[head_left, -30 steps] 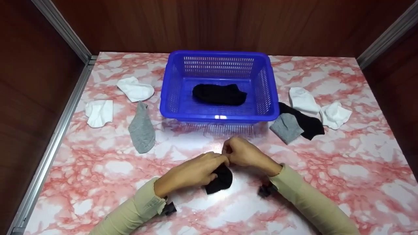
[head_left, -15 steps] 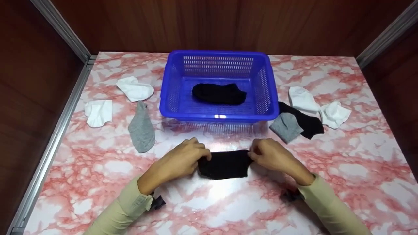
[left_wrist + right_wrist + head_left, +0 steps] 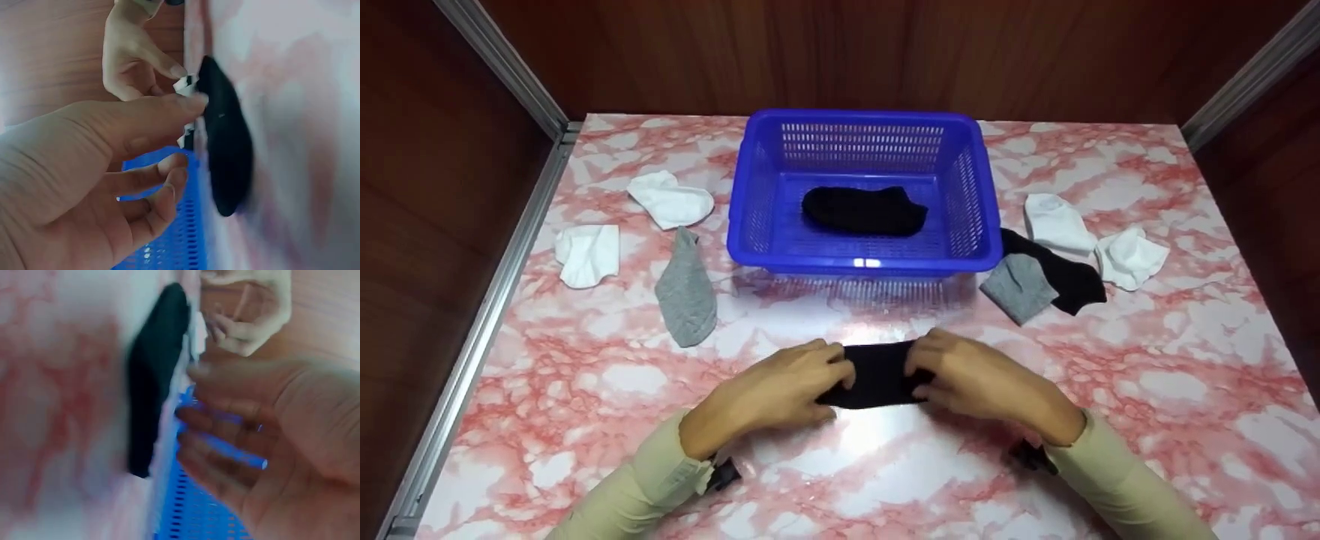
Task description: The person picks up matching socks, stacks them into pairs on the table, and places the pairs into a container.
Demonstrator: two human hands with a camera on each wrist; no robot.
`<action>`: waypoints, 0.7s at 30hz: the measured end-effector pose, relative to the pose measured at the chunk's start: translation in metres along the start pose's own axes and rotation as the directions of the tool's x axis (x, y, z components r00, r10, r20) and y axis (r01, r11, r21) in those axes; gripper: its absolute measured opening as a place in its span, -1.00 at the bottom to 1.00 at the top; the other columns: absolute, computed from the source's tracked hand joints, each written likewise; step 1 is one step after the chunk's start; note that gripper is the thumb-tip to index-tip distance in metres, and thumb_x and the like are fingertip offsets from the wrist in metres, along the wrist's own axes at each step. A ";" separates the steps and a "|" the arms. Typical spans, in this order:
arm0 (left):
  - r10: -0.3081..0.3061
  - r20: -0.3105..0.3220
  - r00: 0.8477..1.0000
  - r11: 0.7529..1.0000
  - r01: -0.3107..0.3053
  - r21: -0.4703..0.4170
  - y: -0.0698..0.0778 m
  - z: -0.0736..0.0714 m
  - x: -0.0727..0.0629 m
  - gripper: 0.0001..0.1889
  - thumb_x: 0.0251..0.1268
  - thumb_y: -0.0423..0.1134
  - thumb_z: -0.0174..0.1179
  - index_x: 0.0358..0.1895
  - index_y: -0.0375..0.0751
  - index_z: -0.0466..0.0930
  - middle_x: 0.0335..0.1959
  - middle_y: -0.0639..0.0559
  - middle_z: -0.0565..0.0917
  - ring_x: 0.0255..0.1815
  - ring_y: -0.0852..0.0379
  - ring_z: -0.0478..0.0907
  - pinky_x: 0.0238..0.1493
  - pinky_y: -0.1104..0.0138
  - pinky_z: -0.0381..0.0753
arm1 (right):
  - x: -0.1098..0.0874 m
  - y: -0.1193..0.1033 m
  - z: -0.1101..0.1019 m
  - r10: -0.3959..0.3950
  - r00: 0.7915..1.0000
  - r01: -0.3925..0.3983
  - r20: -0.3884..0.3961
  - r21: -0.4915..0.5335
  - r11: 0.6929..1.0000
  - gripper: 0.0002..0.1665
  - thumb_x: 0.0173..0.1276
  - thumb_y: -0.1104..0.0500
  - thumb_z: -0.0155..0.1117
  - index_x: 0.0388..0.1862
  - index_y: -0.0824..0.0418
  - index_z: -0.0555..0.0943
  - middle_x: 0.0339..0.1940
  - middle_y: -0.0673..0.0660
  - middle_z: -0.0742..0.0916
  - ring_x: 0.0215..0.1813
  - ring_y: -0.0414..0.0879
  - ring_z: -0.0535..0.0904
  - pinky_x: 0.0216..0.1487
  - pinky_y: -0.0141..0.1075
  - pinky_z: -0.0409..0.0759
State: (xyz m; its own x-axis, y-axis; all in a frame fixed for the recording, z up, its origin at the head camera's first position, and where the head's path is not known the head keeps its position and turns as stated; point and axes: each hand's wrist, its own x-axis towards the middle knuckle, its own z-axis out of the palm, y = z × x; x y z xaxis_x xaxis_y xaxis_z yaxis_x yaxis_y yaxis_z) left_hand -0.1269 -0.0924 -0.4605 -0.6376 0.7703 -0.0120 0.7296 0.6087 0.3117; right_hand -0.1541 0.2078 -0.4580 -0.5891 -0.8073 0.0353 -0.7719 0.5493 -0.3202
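Note:
A folded black sock [image 3: 877, 375] lies crosswise on the marbled table in front of the basket. My left hand [image 3: 780, 382] is over its left end, fingers loosely bent. In the left wrist view the thumb of the left hand [image 3: 112, 169] lies along the sock's [image 3: 228, 140] edge, apart from the other fingers. My right hand [image 3: 982, 379] reaches over the sock's right end. In the blurred right wrist view, the fingers of the right hand [image 3: 259, 439] are spread and loose beside the sock [image 3: 154, 377], pinching nothing visible.
A blue basket [image 3: 866, 264] behind the hands holds black socks [image 3: 866, 210]. To the left lie white socks [image 3: 671, 201] [image 3: 589, 255] and a grey sock [image 3: 688, 292]. White socks [image 3: 1057, 223] [image 3: 1131, 259], a black sock [image 3: 1076, 281] and a grey sock [image 3: 1020, 289] lie right. Wooden panels enclose the table.
The hands were close together over the bunched black sock, then moved apart as it was spread out flat, each gripping an end. Now the fingers lie loosely over its ends.

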 end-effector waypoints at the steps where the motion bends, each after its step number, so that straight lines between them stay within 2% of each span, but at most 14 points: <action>1: 0.001 0.015 1.000 1.000 -0.001 0.007 -0.001 0.002 0.002 -0.65 0.20 -0.09 0.51 0.00 -0.07 0.67 -0.04 0.02 0.65 -0.02 0.05 0.60 0.10 0.22 0.68 | 0.001 0.001 0.002 -0.019 0.999 0.018 0.029 0.008 1.000 -0.74 0.28 0.10 0.57 -0.12 0.12 0.70 -0.09 0.03 0.73 0.01 -0.11 0.65 0.06 -0.17 0.72; 3: -0.009 0.039 0.999 1.000 0.008 0.019 -0.003 0.004 0.005 -0.65 0.21 -0.08 0.50 0.00 -0.09 0.69 -0.03 0.00 0.67 -0.01 0.04 0.62 0.09 0.22 0.69 | 0.002 0.004 0.005 -0.030 0.997 0.029 0.070 0.013 0.999 -0.68 0.26 0.05 0.59 -0.09 0.12 0.70 -0.03 0.03 0.72 0.06 -0.10 0.64 0.11 -0.16 0.71; 5: -0.038 0.036 0.999 0.999 0.037 0.022 -0.007 0.006 0.008 -0.66 0.25 -0.08 0.48 0.01 -0.10 0.69 -0.02 -0.01 0.68 0.00 0.03 0.62 0.10 0.21 0.69 | 0.002 0.008 0.006 -0.016 0.997 0.017 0.082 -0.004 1.000 -0.64 0.23 0.04 0.61 -0.08 0.13 0.70 0.01 0.06 0.72 0.10 -0.07 0.64 0.15 -0.14 0.71; 10: -0.106 -0.053 0.993 0.993 0.108 0.040 -0.017 0.010 0.011 -0.63 0.28 -0.08 0.46 0.05 -0.15 0.64 -0.02 -0.04 0.69 0.01 -0.01 0.61 0.08 0.17 0.69 | 0.001 0.019 0.006 0.059 0.998 -0.058 0.019 -0.034 0.998 -0.67 0.20 0.14 0.61 -0.12 0.17 0.69 -0.01 0.10 0.69 0.06 -0.02 0.62 0.11 -0.09 0.70; 12: -0.110 -0.078 0.991 0.992 0.114 0.050 -0.020 0.011 0.012 -0.60 0.29 -0.07 0.45 0.07 -0.18 0.62 -0.01 -0.06 0.68 0.02 -0.04 0.61 0.10 0.14 0.68 | 0.000 0.021 0.005 0.067 0.998 -0.067 -0.002 -0.034 0.997 -0.70 0.20 0.18 0.59 -0.13 0.18 0.68 -0.04 0.10 0.68 0.03 -0.02 0.60 0.09 -0.09 0.68; 16: -0.133 -0.078 0.988 0.990 0.137 0.040 -0.022 0.013 0.015 -0.56 0.33 -0.04 0.43 0.13 -0.21 0.59 0.06 -0.09 0.67 0.08 -0.09 0.61 0.15 0.12 0.67 | -0.003 0.023 0.005 0.059 0.998 -0.060 -0.021 -0.052 0.997 -0.70 0.16 0.27 0.53 -0.14 0.20 0.66 -0.07 0.10 0.65 0.00 -0.03 0.59 0.06 -0.10 0.67; 21: -0.183 -0.070 0.981 0.982 0.186 0.031 -0.022 0.015 0.017 -0.51 0.34 0.01 0.42 0.17 -0.20 0.57 0.06 -0.12 0.66 0.10 -0.11 0.60 0.16 0.10 0.67 | -0.005 0.024 0.006 0.087 0.996 -0.089 -0.036 -0.082 0.993 -0.62 0.08 0.40 0.40 -0.09 0.22 0.60 -0.08 0.09 0.61 -0.02 -0.04 0.55 0.04 -0.13 0.66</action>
State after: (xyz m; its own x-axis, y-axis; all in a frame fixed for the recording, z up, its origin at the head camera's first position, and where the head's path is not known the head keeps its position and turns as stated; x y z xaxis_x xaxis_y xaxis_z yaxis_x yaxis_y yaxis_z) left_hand -0.1504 -0.0903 -0.4816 -0.7762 0.6304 -0.0021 0.6058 0.7468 0.2745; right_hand -0.1685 0.2234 -0.4716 -0.6620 -0.7484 0.0416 -0.7331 0.6350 -0.2435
